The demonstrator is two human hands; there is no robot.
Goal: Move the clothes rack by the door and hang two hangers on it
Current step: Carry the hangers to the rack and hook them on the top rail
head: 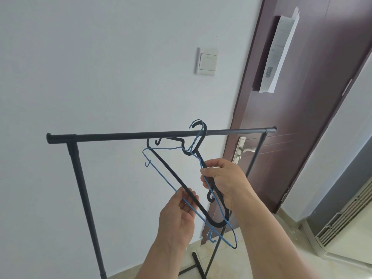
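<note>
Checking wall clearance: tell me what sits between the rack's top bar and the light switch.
Nothing: bare white wall separates the top bar from the light switch in the head view.

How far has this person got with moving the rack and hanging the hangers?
Done, it seems: the clothes rack stands beside the door. In hand: both hooks are over the rail, with the black hanger and blue hanger tilted; the right hand grips both, the left hand holds their lower bars. Left: letting go so they hang freely.

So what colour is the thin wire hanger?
Blue, clearest in the head view: the thin wire hanger beside the thicker black plastic hanger.
</note>
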